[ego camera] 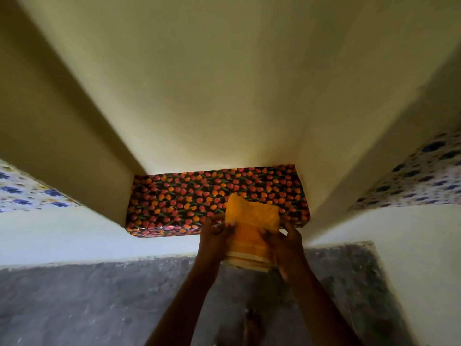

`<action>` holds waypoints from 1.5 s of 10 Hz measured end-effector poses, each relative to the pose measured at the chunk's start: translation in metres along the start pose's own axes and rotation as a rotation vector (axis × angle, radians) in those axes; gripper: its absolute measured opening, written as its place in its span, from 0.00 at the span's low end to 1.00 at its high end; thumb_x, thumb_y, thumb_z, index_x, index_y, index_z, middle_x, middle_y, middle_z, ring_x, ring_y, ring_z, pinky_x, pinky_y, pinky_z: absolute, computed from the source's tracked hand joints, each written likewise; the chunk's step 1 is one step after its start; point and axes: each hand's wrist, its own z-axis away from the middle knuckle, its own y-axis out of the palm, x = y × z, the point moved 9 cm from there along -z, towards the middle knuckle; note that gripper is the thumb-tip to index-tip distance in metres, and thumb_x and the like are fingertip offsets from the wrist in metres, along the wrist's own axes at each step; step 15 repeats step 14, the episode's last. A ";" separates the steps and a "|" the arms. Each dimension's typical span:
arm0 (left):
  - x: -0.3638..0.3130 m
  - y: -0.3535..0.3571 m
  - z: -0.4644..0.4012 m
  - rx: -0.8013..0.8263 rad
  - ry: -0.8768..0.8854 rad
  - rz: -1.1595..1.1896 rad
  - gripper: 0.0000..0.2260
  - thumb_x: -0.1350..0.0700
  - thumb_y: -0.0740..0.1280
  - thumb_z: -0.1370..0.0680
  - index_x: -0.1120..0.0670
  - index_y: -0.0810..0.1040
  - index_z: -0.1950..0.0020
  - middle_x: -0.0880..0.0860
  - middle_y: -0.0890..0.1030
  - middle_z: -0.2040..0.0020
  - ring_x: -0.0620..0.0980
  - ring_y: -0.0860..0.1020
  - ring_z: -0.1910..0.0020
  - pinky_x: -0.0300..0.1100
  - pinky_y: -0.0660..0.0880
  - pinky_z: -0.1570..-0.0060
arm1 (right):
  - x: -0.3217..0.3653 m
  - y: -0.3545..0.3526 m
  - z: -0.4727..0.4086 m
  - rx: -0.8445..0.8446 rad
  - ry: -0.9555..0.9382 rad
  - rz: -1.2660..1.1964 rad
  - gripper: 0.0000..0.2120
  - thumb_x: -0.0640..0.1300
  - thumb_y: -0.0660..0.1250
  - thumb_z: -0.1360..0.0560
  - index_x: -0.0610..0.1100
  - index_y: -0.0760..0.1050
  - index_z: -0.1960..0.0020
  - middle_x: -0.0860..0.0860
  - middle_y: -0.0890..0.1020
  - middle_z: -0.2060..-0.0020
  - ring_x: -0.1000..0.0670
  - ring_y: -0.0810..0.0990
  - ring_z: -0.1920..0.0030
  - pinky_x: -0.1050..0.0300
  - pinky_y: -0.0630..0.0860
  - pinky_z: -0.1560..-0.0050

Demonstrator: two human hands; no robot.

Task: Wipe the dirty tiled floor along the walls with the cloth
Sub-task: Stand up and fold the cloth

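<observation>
A folded orange cloth [252,221] with pale stripes along its lower edge is held over the front edge of a shelf covered in dark red-and-orange flowered sheet [174,196]. My left hand [214,233] grips the cloth's left side. On its right side my right hand [287,238] holds it too. The upper part of the cloth rests on the shelf; the lower part hangs in front of it. Below lies the grey speckled floor [87,295], blurred.
The shelf sits in a niche between cream walls [212,96]. Lower ledges with blue-flowered covering flank it at left [27,193] and right [419,181]. White wall faces [62,236] run down to the floor. A bare foot [253,325] shows faintly between my forearms.
</observation>
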 end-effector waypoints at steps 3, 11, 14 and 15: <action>0.034 -0.034 -0.157 -0.038 -0.020 -0.190 0.11 0.53 0.79 0.24 0.51 0.83 0.44 0.54 0.87 0.48 0.55 0.86 0.49 0.46 0.82 0.53 | -0.023 0.070 -0.134 -0.064 -0.028 0.246 0.28 0.39 0.77 0.26 0.47 0.72 0.29 0.52 0.76 0.40 0.45 0.76 0.40 0.46 0.75 0.46; 0.089 -0.116 -0.443 -0.227 -0.029 -0.595 0.12 0.54 0.73 0.23 0.59 0.78 0.44 0.54 0.79 0.51 0.52 0.77 0.54 0.44 0.73 0.62 | -0.109 0.214 -0.405 -0.222 0.011 0.713 0.20 0.36 0.71 0.23 0.43 0.78 0.31 0.44 0.82 0.38 0.40 0.80 0.38 0.56 0.68 0.52; 0.045 -0.128 -0.400 -0.301 0.110 -0.684 0.12 0.55 0.75 0.22 0.59 0.77 0.44 0.54 0.78 0.48 0.53 0.77 0.49 0.41 0.68 0.56 | -0.087 0.204 -0.343 -0.319 -0.110 0.621 0.08 0.39 0.70 0.26 0.36 0.80 0.48 0.47 0.79 0.58 0.46 0.77 0.57 0.45 0.75 0.56; 0.045 -0.128 -0.400 -0.301 0.110 -0.684 0.12 0.55 0.75 0.22 0.59 0.77 0.44 0.54 0.78 0.48 0.53 0.77 0.49 0.41 0.68 0.56 | -0.087 0.204 -0.343 -0.319 -0.110 0.621 0.08 0.39 0.70 0.26 0.36 0.80 0.48 0.47 0.79 0.58 0.46 0.77 0.57 0.45 0.75 0.56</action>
